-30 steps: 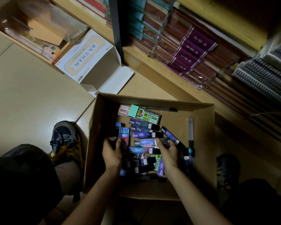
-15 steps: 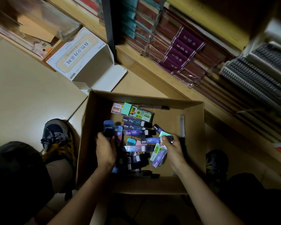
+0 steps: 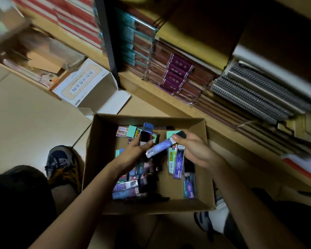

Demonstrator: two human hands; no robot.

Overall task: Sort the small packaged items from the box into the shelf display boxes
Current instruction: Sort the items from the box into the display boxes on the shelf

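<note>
Over the floor (image 3: pixel 25 123), left hand (image 3: pixel 133 151) grips dark packets (image 3: pixel 144 138) lifted from the cardboard box (image 3: pixel 101 159); right hand (image 3: pixel 196 150) pinches a purple packet (image 3: pixel 159 147), ready for sorting.

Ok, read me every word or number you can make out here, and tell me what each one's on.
"田格本": top purple label on the notebooks; the labels below it are blurred.
"200": pink packet at the far end of the cardboard box.
"2B/0.7", probably: purple packet in the right hand.
White box: large Chinese characters, too blurred to read.
Other packets: print too small.
</note>
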